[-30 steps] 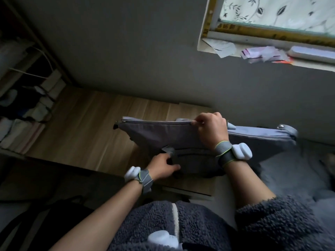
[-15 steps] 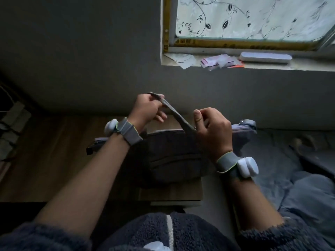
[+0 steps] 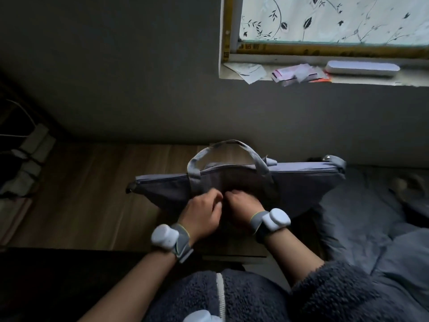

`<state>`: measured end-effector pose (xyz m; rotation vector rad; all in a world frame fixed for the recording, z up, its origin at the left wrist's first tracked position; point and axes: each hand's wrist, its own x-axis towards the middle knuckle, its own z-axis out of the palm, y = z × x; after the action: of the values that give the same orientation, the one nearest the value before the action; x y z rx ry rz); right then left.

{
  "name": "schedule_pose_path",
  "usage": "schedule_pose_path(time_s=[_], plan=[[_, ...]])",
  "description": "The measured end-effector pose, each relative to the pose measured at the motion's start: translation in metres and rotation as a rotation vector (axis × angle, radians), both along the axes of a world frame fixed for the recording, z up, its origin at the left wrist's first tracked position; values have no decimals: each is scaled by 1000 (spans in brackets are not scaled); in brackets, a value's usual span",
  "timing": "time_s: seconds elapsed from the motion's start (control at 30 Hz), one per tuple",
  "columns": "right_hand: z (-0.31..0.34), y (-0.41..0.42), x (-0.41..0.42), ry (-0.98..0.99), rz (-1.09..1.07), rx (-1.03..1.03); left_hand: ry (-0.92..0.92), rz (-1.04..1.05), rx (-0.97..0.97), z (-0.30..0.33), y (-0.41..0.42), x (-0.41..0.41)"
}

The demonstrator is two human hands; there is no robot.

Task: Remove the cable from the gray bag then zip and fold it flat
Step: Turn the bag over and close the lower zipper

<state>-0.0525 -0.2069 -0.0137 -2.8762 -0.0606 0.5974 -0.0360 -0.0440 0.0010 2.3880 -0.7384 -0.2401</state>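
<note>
Dim gray walls close in around a wooden worktop (image 3: 92,194), where the gray bag (image 3: 301,184) is stood up, its right end over a bed (image 3: 362,219). One handle (image 3: 222,147) is arched above its closed top zipper (image 3: 301,171). The left hand (image 3: 202,214) and right hand (image 3: 243,205) are pressed together on the bag's front, fingers curled; what is pinched cannot be told. Papers (image 3: 299,74) are seen on the window ledge (image 3: 371,82).

Both hands at the front of the gray bag

The gray bag (image 3: 301,182) stood on a wooden table (image 3: 92,194), its handle (image 3: 228,145) arched up. The left hand (image 3: 202,216) and right hand (image 3: 242,205) met with curled fingers against its front panel, below a window sill (image 3: 348,81).
</note>
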Motion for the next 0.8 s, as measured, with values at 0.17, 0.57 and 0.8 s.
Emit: schedule_pose_path(time_s=[0.17, 0.57, 0.8], plan=[[-22, 1, 11, 26, -43, -22, -175, -172, 543, -28, 12, 23], [29, -27, 21, -257, 26, -101, 182, -98, 564, 8, -4, 63], [24, -16, -4, -713, -274, 71, 325, -23, 334, 11, -19, 70]])
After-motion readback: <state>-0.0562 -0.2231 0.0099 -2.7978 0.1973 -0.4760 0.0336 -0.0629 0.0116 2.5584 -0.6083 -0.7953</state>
